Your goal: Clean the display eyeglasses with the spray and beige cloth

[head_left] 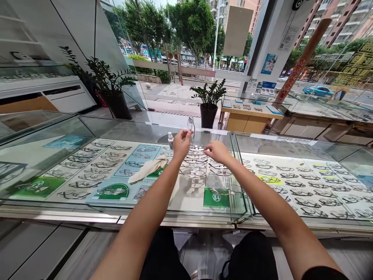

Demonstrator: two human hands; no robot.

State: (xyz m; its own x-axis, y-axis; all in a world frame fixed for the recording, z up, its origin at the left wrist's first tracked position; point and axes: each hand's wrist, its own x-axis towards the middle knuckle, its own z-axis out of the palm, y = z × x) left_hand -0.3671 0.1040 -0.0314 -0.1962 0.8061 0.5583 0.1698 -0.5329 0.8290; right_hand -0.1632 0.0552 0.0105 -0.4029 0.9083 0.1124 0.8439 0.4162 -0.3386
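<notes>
Above the glass display case, my left hand point(182, 143) pinches a thin-framed pair of glasses point(191, 123), held up on its side. My right hand point(217, 151) hovers to the right of it, over rows of glasses, its fingers bent and close together; whether anything small is between them I cannot make out. A small white spray bottle point(170, 140) stands just left of my left hand. Further left, a crumpled beige cloth point(149, 168) lies on the glass top. Another pair of glasses point(225, 190) rests near the front edge, above a green card point(216, 197).
Rows of glasses fill the case on both sides. Its front metal edge point(175, 222) runs below my forearms. Behind the case are potted plants point(208, 112), a wooden display table point(247, 118) and a large window.
</notes>
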